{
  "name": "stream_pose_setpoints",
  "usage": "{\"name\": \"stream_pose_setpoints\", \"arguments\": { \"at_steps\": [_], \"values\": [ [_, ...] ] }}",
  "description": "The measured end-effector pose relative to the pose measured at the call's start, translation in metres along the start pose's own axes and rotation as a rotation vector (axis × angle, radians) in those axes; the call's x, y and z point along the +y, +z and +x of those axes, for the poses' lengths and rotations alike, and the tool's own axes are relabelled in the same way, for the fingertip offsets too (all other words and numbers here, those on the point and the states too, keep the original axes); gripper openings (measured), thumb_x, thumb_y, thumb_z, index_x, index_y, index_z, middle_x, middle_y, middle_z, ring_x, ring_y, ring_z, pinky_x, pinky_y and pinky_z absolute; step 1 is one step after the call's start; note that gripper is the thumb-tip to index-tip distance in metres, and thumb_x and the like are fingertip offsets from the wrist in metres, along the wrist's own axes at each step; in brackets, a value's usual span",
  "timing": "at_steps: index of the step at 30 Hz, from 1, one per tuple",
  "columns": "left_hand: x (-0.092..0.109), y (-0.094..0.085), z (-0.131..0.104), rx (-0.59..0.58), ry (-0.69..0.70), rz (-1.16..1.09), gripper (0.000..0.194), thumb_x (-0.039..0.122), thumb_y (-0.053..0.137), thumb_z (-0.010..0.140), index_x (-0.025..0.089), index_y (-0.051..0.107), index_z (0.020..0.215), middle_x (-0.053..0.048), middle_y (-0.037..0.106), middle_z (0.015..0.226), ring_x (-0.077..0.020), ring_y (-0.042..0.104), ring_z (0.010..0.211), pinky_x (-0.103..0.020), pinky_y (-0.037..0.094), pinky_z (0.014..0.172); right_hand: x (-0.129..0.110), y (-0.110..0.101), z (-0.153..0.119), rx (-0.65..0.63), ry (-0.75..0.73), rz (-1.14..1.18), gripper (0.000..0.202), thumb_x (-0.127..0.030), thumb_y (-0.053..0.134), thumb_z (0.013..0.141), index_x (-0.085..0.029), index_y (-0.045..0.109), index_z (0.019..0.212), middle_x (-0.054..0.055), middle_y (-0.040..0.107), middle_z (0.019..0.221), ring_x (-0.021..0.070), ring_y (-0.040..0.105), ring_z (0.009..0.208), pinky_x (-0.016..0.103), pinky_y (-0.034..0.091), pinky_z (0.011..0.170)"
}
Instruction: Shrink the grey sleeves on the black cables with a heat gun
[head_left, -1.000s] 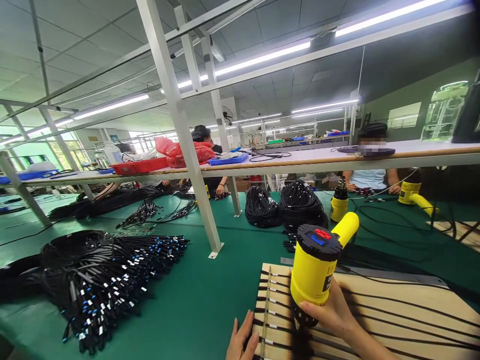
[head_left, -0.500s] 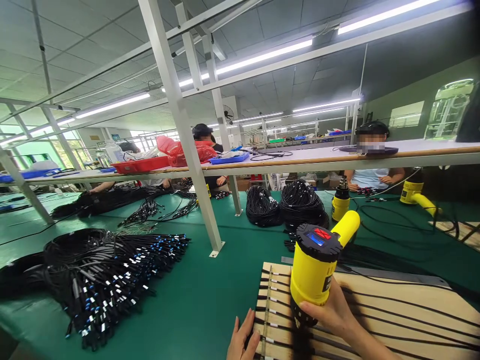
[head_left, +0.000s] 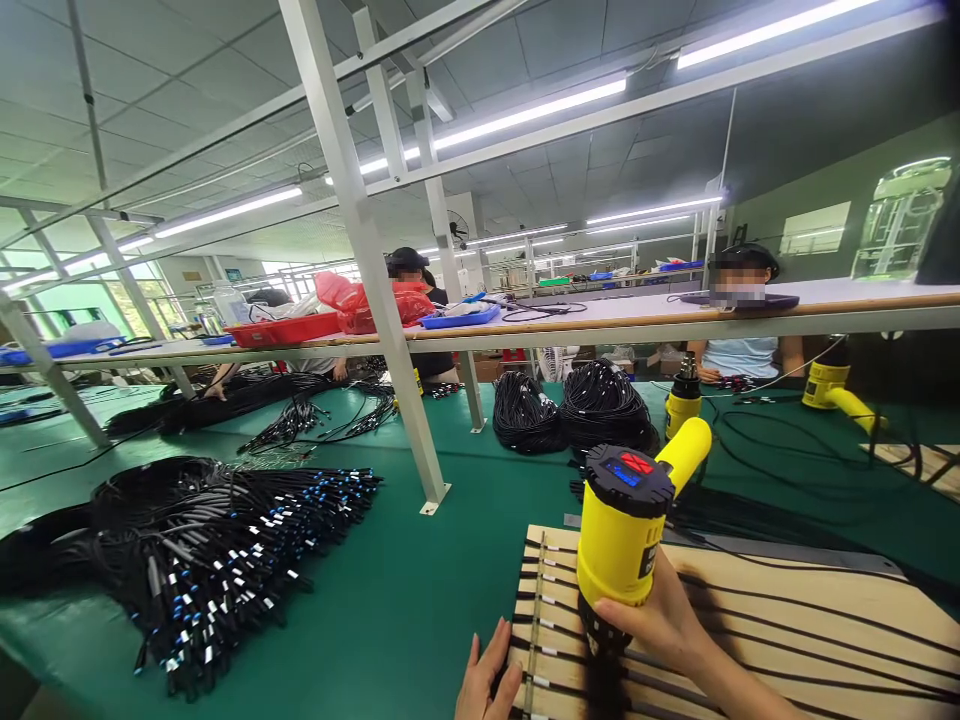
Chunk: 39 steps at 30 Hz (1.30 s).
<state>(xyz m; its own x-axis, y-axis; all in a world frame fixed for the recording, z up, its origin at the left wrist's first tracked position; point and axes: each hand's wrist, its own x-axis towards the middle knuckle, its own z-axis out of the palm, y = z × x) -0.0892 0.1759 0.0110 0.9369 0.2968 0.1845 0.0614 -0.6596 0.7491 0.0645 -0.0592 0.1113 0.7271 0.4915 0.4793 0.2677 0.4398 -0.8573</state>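
My right hand [head_left: 660, 615] is wrapped round the barrel of a yellow heat gun [head_left: 621, 550]. The gun's black nozzle points down at a wooden board [head_left: 780, 580], close above the cables on it. Several thin black cables [head_left: 810, 640] lie across the board in rows, their ends passing under a strip along its left side. Dark scorch marks show beneath the nozzle and to its right. At the board's left edge rests my left hand [head_left: 486, 675], fingers stretched out and apart, beside the cable ends. Its lower part is cut off by the frame.
On the green table [head_left: 390, 590], a large bundle of black cables [head_left: 217, 560] lies left. Coiled cables [head_left: 604, 405] and another heat gun [head_left: 682, 405] stand farther back. A metal post [head_left: 375, 270] rises mid-table beneath a shelf [head_left: 570, 318]. Co-workers sit across the table.
The heat gun and my right hand have shifted slightly left over the board. My left hand stays at the board's edge. A co-worker's hand at the far left has moved.
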Motion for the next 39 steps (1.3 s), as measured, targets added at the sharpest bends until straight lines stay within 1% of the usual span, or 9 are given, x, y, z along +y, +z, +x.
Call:
{"name": "stream_pose_setpoints", "arguments": {
  "at_steps": [7, 13, 17, 20, 23, 26, 31, 35, 39],
  "values": [
    [-0.002, 0.001, 0.0, -0.044, -0.038, 0.042, 0.06, 0.063, 0.036, 0.084, 0.028, 0.044, 0.132, -0.003, 0.041, 0.137, -0.0284, 0.035, 0.129, -0.053, 0.009, 0.111, -0.006, 0.002, 0.0, 0.01, -0.009, -0.025, 0.047, -0.03, 0.074, 0.063, -0.027, 0.048, 0.101, 0.001, 0.066, 0.082, 0.0231, 0.062, 0.069, 0.036, 0.051, 0.062],
    [-0.017, 0.008, 0.0, -0.019, -0.095, 0.043, 0.06, 0.063, 0.034, 0.084, 0.032, 0.041, 0.134, 0.002, 0.038, 0.14, -0.0262, 0.029, 0.132, -0.048, 0.01, 0.113, -0.004, 0.002, 0.0, 0.0, -0.057, -0.071, 0.05, -0.027, 0.074, 0.062, -0.027, 0.048, 0.106, 0.001, 0.067, 0.082, 0.0237, 0.063, 0.068, 0.036, 0.052, 0.06],
    [-0.026, 0.01, 0.0, -0.025, -0.048, 0.046, 0.058, 0.062, 0.033, 0.085, 0.032, 0.04, 0.134, 0.002, 0.039, 0.139, -0.0274, 0.031, 0.131, -0.051, 0.006, 0.112, 0.0, 0.002, -0.001, 0.001, -0.028, -0.078, 0.046, -0.032, 0.073, 0.065, -0.027, 0.049, 0.103, 0.002, 0.066, 0.083, 0.0245, 0.063, 0.069, 0.038, 0.053, 0.061],
    [-0.032, 0.011, 0.001, 0.001, -0.019, 0.036, 0.055, 0.061, 0.034, 0.086, 0.033, 0.041, 0.133, 0.002, 0.04, 0.138, -0.0281, 0.033, 0.13, -0.053, 0.008, 0.112, 0.003, 0.001, -0.002, 0.015, -0.025, -0.085, 0.052, -0.035, 0.073, 0.064, -0.027, 0.046, 0.108, 0.003, 0.066, 0.086, 0.0255, 0.062, 0.073, 0.04, 0.052, 0.065],
    [-0.036, 0.012, 0.001, 0.01, 0.001, 0.029, 0.054, 0.06, 0.035, 0.086, 0.033, 0.041, 0.133, 0.001, 0.041, 0.138, -0.0277, 0.034, 0.129, -0.052, 0.009, 0.112, 0.003, 0.0, -0.003, -0.007, -0.018, -0.068, 0.051, -0.033, 0.074, 0.064, -0.028, 0.046, 0.106, 0.002, 0.066, 0.088, 0.024, 0.062, 0.073, 0.039, 0.052, 0.064],
    [-0.041, 0.014, 0.001, 0.015, 0.019, 0.038, 0.054, 0.058, 0.036, 0.087, 0.032, 0.041, 0.133, 0.0, 0.041, 0.138, -0.0277, 0.035, 0.129, -0.053, 0.008, 0.112, 0.003, 0.0, -0.004, 0.014, -0.022, -0.067, 0.048, -0.028, 0.074, 0.064, -0.029, 0.046, 0.103, 0.001, 0.065, 0.088, 0.0226, 0.061, 0.073, 0.037, 0.051, 0.064],
    [-0.048, 0.016, 0.001, 0.035, 0.023, 0.056, 0.053, 0.058, 0.037, 0.086, 0.033, 0.043, 0.132, 0.001, 0.042, 0.137, -0.0277, 0.037, 0.128, -0.053, 0.01, 0.112, 0.007, -0.003, -0.005, -0.007, -0.001, -0.038, 0.051, -0.028, 0.073, 0.064, -0.028, 0.044, 0.107, 0.002, 0.065, 0.091, 0.0241, 0.061, 0.076, 0.04, 0.05, 0.068],
    [-0.047, 0.016, 0.0, 0.014, 0.008, 0.062, 0.053, 0.058, 0.035, 0.087, 0.033, 0.039, 0.134, 0.001, 0.04, 0.138, -0.0262, 0.036, 0.129, -0.052, 0.008, 0.112, 0.01, -0.005, -0.006, 0.009, 0.015, -0.057, 0.05, -0.025, 0.073, 0.064, -0.028, 0.045, 0.106, 0.002, 0.065, 0.09, 0.0238, 0.06, 0.075, 0.04, 0.05, 0.067],
    [-0.037, 0.013, -0.001, -0.003, -0.006, 0.054, 0.055, 0.058, 0.035, 0.087, 0.03, 0.039, 0.134, -0.001, 0.039, 0.139, -0.0261, 0.035, 0.13, -0.053, 0.006, 0.111, 0.009, -0.006, -0.006, 0.042, 0.005, -0.093, 0.047, -0.027, 0.073, 0.063, -0.027, 0.048, 0.103, 0.001, 0.066, 0.087, 0.024, 0.06, 0.074, 0.039, 0.05, 0.067]
  ]
}}
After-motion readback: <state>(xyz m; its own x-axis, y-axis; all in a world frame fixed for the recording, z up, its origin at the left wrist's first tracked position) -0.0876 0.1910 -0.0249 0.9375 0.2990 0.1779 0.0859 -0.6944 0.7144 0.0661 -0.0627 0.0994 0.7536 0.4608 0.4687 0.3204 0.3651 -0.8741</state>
